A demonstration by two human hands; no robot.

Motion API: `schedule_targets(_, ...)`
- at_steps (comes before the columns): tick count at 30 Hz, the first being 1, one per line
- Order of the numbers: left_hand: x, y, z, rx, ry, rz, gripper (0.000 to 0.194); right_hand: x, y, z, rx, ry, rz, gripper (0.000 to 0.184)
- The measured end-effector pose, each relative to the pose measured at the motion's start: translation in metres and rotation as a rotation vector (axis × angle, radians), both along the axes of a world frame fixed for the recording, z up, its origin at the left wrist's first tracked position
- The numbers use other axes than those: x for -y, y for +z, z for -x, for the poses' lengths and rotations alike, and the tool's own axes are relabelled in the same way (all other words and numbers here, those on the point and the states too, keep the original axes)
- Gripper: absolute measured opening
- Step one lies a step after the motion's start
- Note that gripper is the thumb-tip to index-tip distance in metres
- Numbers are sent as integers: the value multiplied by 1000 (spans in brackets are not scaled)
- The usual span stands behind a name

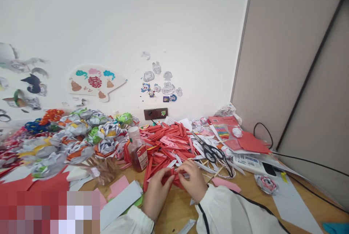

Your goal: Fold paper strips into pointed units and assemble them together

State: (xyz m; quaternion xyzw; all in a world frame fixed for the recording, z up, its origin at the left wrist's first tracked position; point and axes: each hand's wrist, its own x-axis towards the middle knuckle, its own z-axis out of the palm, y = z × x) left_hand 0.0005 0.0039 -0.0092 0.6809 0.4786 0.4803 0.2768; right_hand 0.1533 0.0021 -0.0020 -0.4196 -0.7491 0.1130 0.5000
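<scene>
Close together at the front of the pile, both hands pinch a piece of folded red paper (173, 176). My left hand (157, 192) has thumb and fingers closed on its left part. From the other side, my right hand (193, 180) grips it between thumb and fingertips. Part of the paper is hidden by the fingers. Just beyond lies a heap of folded red paper strips (174, 141) mixed with white and pink ones. A bottle with a red label (138, 150) stands left of the heap. Black-handled scissors (214, 154) rest on its right side.
Many crumpled paper flowers (92, 128) cover the left. A bundle of thin brown sticks (102, 170) stands before them. White and pink paper sheets (122, 199) lie by my left sleeve. To the right are a red booklet (226, 132), a paper rosette (266, 184) and black cables (305, 158).
</scene>
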Motion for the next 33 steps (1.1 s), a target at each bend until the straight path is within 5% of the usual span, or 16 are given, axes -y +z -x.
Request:
schedule_targets(6, 4, 5, -3, -50, 49, 30, 16, -3, -12, 10, -164, -14, 272, 25)
schedule_targets(12, 8, 7, -9, 10, 68, 66, 12, -1, -9, 8, -212, -32, 253, 11)
schedule_targets(25, 1, 6, -3, 17, -64, -98, 8, -4, -7, 3, -209, 23, 278, 10)
schedule_targets(33, -4, 4, -2, 129, -237, 68, 12, -13, -13, -1, -340, 197, 452, 11)
